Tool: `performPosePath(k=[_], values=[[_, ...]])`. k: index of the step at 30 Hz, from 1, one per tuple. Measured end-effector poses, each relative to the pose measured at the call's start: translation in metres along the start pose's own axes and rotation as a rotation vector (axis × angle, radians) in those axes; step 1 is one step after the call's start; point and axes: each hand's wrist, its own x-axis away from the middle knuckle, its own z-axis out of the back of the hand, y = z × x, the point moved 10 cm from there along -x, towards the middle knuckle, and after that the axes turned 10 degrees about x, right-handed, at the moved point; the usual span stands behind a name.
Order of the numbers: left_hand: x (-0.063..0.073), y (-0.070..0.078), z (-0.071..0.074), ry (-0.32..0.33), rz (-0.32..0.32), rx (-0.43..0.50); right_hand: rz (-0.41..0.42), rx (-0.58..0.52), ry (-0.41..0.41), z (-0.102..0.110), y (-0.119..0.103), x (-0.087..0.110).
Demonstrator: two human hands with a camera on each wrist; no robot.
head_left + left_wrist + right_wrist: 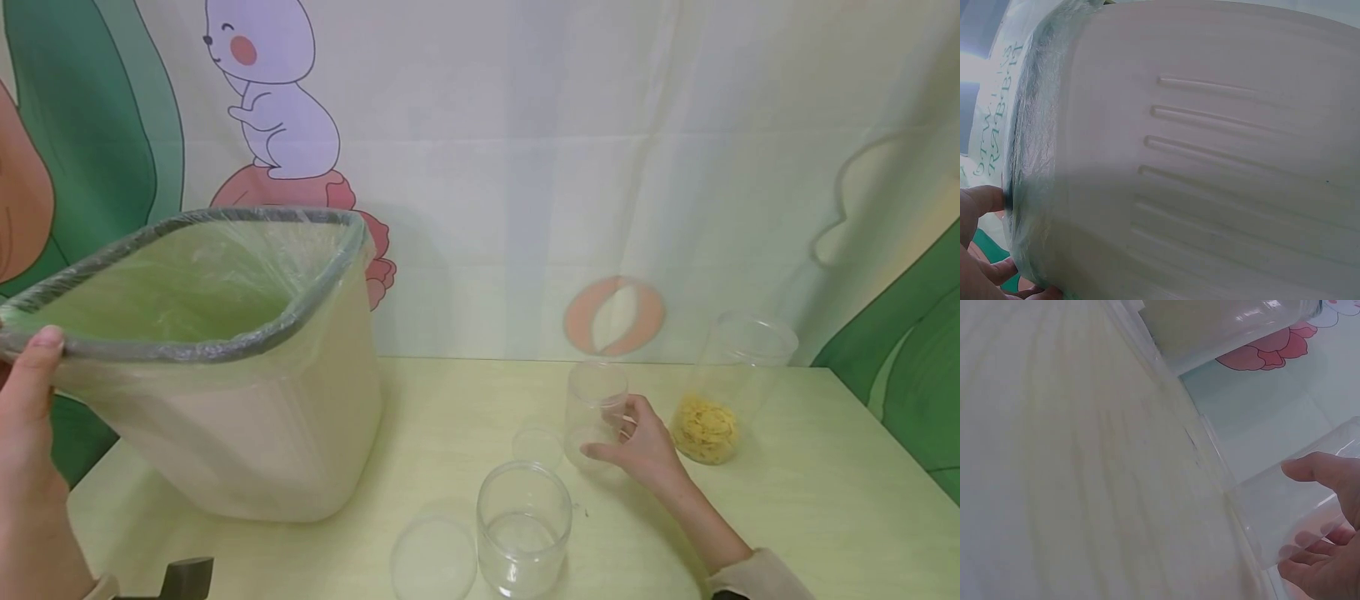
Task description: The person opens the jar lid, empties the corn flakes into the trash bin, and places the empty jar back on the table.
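Note:
My left hand grips the near left rim of a cream trash bin, thumb over the edge. A clear liner is folded over the bin's grey rim; the left wrist view shows the bin's ribbed side and the fingers at the liner. My right hand holds a small clear jar upright near the back of the table, thumb on one side and fingers on the other. In the right wrist view the same jar looks see-through, with no contents visible.
A wider clear jar stands open at the front, beside a round clear lid. A smaller clear lid lies by the held jar. At right stands a tall clear jar with yellow flakes inside. A printed curtain hangs behind.

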Motion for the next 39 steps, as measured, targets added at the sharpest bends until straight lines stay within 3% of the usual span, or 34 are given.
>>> performPosePath(k=[2, 10, 27, 39], values=[[-0.001, -0.001, 0.000, -0.001, 0.003, 0.000, 0.003, -0.006, -0.004, -0.001, 0.000, 0.000], [-0.003, -0.013, 0.014, 0.127, 0.079, -0.006, 0.033, -0.076, -0.016, -0.003, 0.000, 0.000], [-0.003, -0.014, 0.013, 0.119, 0.100, -0.033, 0.063, -0.043, -0.045, -0.003, 0.001, 0.000], [-0.002, -0.007, 0.009, 0.098, 0.068, -0.115, 0.053, -0.033, -0.066, -0.002, 0.002, 0.001]])
